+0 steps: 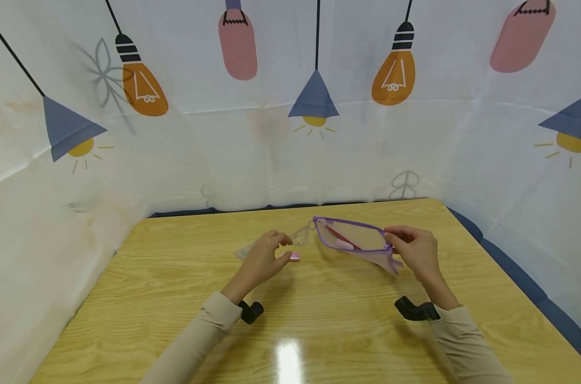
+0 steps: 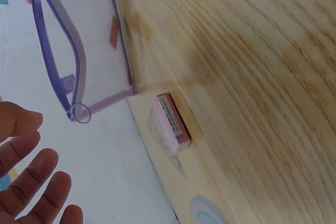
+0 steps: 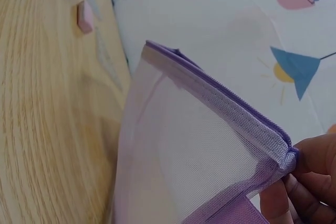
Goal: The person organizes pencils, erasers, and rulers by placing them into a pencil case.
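My right hand (image 1: 417, 253) pinches one corner of a purple mesh zipper pouch (image 1: 378, 258), lifting it at a tilt with its mouth gaping. Through the opening show a red pencil-like stick (image 1: 339, 234) and a small pale pink item (image 1: 345, 245). In the right wrist view, finger and thumb grip the zipper's end. My left hand (image 1: 261, 258) hovers with fingers spread, holding nothing. Close by it on the table lie a pink eraser (image 2: 171, 123), a clear set square (image 1: 300, 236) and a clear rounded ruler, perhaps a protractor (image 2: 206, 211), partly hidden behind the hand in the head view.
The wooden table (image 1: 329, 304) ends at a far edge just beyond the pouch. Behind it hangs a white curtain (image 1: 252, 160) printed with lamps and bulbs. Each wrist carries a black camera mount (image 1: 415, 310).
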Available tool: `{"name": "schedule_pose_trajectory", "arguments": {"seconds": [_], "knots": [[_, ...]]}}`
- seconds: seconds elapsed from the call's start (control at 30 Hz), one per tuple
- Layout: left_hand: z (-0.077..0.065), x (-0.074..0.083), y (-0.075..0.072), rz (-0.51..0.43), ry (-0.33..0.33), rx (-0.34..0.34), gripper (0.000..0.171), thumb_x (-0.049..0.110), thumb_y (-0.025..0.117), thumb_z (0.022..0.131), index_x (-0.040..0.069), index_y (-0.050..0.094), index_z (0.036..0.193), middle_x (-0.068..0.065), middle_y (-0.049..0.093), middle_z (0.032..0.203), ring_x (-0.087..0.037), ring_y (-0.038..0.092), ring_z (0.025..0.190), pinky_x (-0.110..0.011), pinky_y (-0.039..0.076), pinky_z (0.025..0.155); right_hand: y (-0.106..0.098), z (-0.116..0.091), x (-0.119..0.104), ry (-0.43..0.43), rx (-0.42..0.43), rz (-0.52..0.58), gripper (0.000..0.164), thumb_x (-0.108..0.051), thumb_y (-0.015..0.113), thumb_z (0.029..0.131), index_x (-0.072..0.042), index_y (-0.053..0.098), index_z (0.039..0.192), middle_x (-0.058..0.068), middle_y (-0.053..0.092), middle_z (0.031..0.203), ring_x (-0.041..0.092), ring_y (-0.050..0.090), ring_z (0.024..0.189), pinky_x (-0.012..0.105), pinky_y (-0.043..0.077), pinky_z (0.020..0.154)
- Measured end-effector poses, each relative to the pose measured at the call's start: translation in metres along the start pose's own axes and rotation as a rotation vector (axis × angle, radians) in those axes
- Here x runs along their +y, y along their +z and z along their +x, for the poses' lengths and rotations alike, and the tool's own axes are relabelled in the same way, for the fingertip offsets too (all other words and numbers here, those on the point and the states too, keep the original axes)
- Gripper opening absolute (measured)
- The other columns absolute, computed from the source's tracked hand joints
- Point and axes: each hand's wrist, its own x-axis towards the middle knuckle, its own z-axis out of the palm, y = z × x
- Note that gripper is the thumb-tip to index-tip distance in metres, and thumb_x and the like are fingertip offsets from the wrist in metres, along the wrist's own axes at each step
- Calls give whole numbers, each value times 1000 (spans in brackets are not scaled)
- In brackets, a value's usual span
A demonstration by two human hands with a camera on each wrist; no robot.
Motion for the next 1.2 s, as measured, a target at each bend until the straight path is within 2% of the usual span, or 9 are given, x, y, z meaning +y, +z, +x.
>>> {"name": "schedule_pose_trajectory", "arguments": {"seconds": [0.43, 0.63, 0.93, 1.2], "knots": [[-6, -16, 2, -84, -25, 17, 17, 1, 73, 84, 3, 66, 100, -16, 63, 96, -31, 60, 88, -43, 51, 76, -1, 5, 3, 1, 25, -6, 27, -16, 70, 91, 7, 71, 105, 22, 69, 90, 4, 65, 67, 23, 54, 57], [-6, -23, 3, -90, -38, 27, 17, 0, 72, 85, 2, 66, 101, -14, 63, 95, -28, 59, 85, -41, 51, 74, -9, 11, 4, -5, 36, -24, 28, -16, 70, 91, 7, 71, 105, 15, 71, 87, 3, 65, 66, 22, 54, 57], [-3, -29, 4, -124, -110, 35, 15, 1, 72, 85, 4, 67, 99, -10, 62, 93, -29, 60, 85, -40, 51, 72, -17, 17, 8, 39, 11, -31, 31, -19, 70, 91, 8, 70, 106, 0, 71, 83, 3, 66, 68, 27, 55, 61], [-1, -33, 9, -136, -124, -5, 17, 1, 71, 86, 0, 66, 102, -9, 62, 95, -29, 60, 87, -43, 51, 77, -17, 18, 9, 34, -13, -14, 31, -17, 69, 91, 8, 70, 108, 0, 71, 84, 4, 66, 70, 25, 55, 62]]}}
